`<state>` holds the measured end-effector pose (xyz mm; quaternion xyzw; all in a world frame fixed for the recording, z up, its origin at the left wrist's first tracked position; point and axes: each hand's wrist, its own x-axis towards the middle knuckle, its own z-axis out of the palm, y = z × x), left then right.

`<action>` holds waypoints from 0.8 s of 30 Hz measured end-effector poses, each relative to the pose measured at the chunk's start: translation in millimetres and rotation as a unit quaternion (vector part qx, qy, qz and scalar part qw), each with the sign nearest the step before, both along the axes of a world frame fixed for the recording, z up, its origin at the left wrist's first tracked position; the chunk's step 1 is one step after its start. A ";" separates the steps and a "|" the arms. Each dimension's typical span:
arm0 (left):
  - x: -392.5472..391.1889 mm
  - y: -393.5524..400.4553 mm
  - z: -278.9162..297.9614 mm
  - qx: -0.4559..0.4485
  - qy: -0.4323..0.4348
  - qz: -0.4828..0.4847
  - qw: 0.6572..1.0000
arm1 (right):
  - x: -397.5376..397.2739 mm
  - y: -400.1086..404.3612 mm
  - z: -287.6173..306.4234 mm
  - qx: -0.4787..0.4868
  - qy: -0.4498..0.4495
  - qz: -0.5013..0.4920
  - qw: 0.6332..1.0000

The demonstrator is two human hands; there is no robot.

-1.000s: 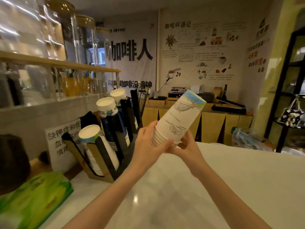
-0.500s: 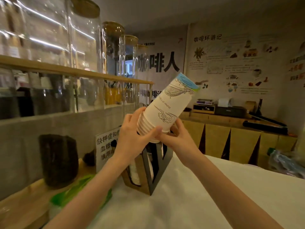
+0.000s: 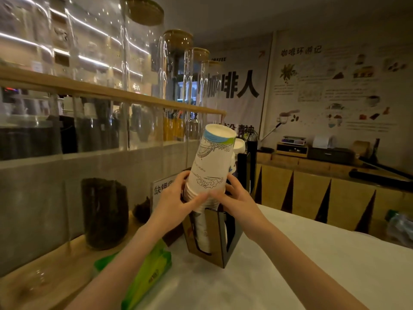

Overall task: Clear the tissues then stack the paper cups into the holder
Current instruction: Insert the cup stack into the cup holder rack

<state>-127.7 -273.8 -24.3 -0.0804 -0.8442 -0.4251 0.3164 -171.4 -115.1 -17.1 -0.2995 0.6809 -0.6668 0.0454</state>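
The stack of paper cups (image 3: 211,166) was white, printed with grey line drawings of clouds and a blue-and-green band at the upturned base. The cup holder (image 3: 214,240) was black with tan cardboard-brown panels. The tissue pack (image 3: 147,276) was bright green with yellow streaks. The counter top (image 3: 301,265) was white, and the cabinet fronts (image 3: 312,193) tan with black triangles.

I counted one stack of paper cups (image 3: 211,162) between my two hands, one cup holder (image 3: 220,240), one green tissue pack (image 3: 147,278), one printed sign (image 3: 163,186), and four lidded glass jars (image 3: 176,86) on the shelf.
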 end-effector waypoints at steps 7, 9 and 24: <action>-4.5 -5.5 -5.9 -0.009 -0.064 0.027 0.998 | 0.3 -6.6 -11.1 0.032 -0.052 -0.046 0.997; -3.6 -4.2 -4.5 0.000 -0.065 0.030 0.997 | -0.3 -7.3 -13.0 0.033 -0.097 -0.046 0.994; -6.2 11.9 5.8 0.051 -0.014 0.044 0.998 | -26.1 -3.8 -61.1 0.114 -0.113 -0.059 0.985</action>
